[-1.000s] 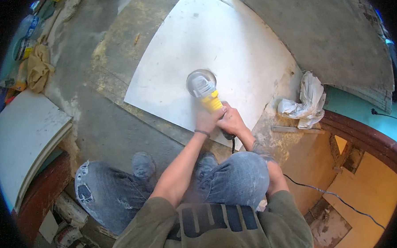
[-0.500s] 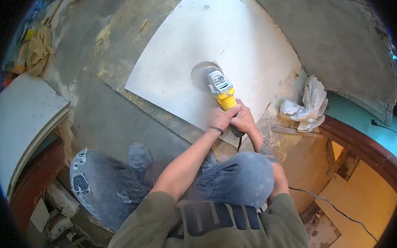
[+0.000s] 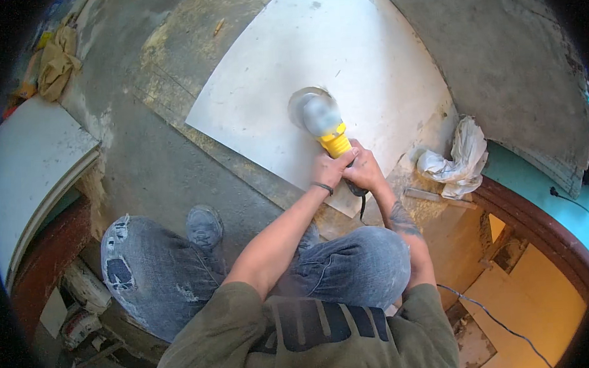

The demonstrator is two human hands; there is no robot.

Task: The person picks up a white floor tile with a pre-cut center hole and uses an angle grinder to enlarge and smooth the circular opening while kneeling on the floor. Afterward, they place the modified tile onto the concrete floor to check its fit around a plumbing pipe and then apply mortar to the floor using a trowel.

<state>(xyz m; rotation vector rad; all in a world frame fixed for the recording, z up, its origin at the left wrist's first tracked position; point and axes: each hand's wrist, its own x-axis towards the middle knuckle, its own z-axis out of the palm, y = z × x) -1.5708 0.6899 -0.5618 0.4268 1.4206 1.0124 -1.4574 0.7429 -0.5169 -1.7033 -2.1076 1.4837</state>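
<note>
Angle grinder: a yellow-and-grey tool (image 3: 335,141) lies across the near half of the white sheet (image 3: 257,87), handle toward the person, head pointing away; the head is blurred.
Disc: the round grinder disc (image 3: 299,106) sits over the sheet, left of the head; whether it touches cannot be told.
Left hand: closed around the grinder's handle (image 3: 331,169), a dark band at its wrist.
Right hand: gripping the rear of the same handle (image 3: 367,173), touching the left, so 2 hands hold 1 tool.
Cord: a black cable (image 3: 362,207) drops from the handle's end toward the right knee (image 3: 370,263).
Right side: a crumpled white plastic bag (image 3: 463,157) rests beside the sheet's corner, a flat strip (image 3: 440,197) just below it.
Left side: stacked pale panels (image 3: 37,156), with a crumpled tan cloth (image 3: 58,66) beyond.
Legs: 2 dusty denim knees, bent, near the sheet.
</note>
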